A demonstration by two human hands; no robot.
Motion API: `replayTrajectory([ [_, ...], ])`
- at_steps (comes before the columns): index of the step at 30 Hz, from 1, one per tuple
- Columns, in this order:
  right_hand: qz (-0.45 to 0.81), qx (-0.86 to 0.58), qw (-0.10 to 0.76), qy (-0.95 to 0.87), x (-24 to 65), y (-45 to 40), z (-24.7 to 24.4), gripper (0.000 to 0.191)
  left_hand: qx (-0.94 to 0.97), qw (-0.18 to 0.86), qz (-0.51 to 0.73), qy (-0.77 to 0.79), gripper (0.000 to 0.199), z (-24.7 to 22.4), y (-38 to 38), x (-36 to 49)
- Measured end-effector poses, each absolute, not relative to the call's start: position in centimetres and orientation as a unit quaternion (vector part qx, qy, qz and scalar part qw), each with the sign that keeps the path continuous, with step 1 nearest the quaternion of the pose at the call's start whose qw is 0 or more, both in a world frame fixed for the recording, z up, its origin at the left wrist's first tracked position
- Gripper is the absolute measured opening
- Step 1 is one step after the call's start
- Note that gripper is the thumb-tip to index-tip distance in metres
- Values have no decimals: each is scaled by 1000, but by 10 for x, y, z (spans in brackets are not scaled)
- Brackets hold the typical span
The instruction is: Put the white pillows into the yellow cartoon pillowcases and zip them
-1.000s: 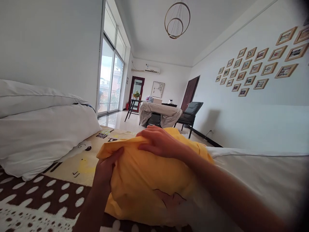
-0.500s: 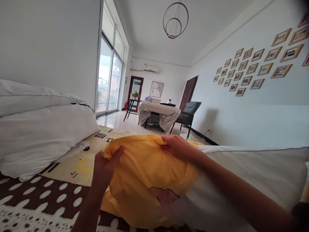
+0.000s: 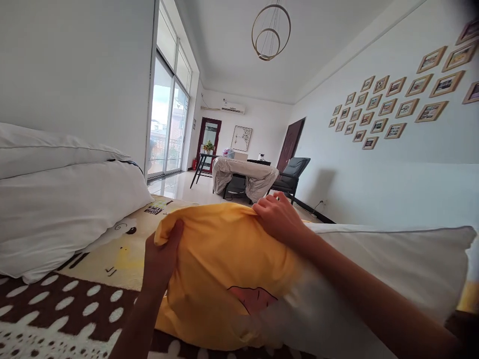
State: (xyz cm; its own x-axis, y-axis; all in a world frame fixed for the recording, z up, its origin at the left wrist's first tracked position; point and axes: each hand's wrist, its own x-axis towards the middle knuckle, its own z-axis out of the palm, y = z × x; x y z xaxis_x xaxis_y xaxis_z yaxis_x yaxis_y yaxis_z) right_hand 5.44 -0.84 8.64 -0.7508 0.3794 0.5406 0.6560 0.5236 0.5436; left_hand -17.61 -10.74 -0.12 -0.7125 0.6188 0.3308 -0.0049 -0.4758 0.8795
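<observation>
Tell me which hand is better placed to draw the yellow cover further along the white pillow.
Probably the right hand: its fingers bunch the yellow pillowcase on the side where the white pillow emerges. The left hand pinches the far corner.

Count, head view. Hands: 2, left hand [image 3: 161, 259] and right hand [image 3: 279, 218]. Yellow pillowcase [image 3: 220, 269]: 1. White pillow [image 3: 374, 269] partly inside it: 1. Stacked white pillows at left: 2, upper pillow [image 3: 48, 147] and lower pillow [image 3: 63, 214]. Patterned bedspread [image 3: 75, 304]: 1. Ring ceiling lamp [image 3: 271, 32]: 1, with two rings. Dark chair [image 3: 292, 177]: 1. Air conditioner [image 3: 232, 106]: 1. Wall picture frames [image 3: 392, 107]: about twenty, edge ones cut off.
</observation>
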Motion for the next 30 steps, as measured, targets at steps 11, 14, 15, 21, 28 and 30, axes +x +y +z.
replayTrajectory([
  [11,-140,-266,294,-907,-37,-53,54,9,390,182,759,488,25,4,-137,-175],
  [14,-157,-328,324,-873,-35,-36,56,17,468,268,713,449,40,5,-126,-190],
  [15,-158,-341,339,-863,-33,-31,57,19,517,298,672,438,43,3,-121,-195],
  [21,-182,-333,392,-838,-24,-8,59,26,593,337,525,509,35,-24,-86,-190],
  [28,-272,-232,505,-786,-16,-22,53,14,541,407,597,429,37,-29,-74,-181],
  [30,-291,-148,518,-791,-8,-40,42,12,526,397,625,417,35,-29,-72,-180],
])
